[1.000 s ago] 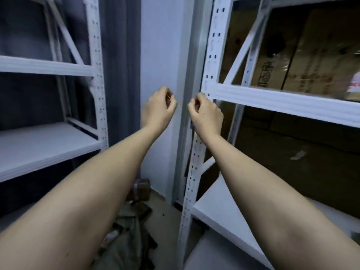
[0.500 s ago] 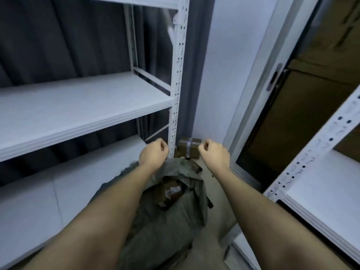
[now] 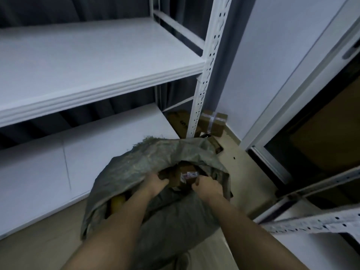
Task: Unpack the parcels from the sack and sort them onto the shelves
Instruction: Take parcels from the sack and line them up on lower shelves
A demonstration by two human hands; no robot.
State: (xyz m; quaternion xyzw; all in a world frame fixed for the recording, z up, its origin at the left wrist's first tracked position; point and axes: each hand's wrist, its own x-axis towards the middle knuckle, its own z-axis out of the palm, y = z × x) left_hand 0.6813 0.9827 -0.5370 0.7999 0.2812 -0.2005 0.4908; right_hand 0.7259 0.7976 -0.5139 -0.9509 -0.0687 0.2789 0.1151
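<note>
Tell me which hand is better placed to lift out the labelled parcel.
Probably the right hand: it lies beside the labelled parcel in the sack mouth. The left hand sits farther away, at the sack's other edge.

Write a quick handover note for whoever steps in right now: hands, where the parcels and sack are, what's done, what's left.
Left hand: at the sack's mouth, fingers curled on its edge or a parcel; which, unclear.
Right hand: same, on the other side of the mouth.
Sack: on the floor before the white shelves, open, brown parcels showing inside.
Taped box: on the floor by the wall, behind the shelf post.
Done: sack opened.
Left: nothing visibly shelved; lift parcels out and sort them.
</note>
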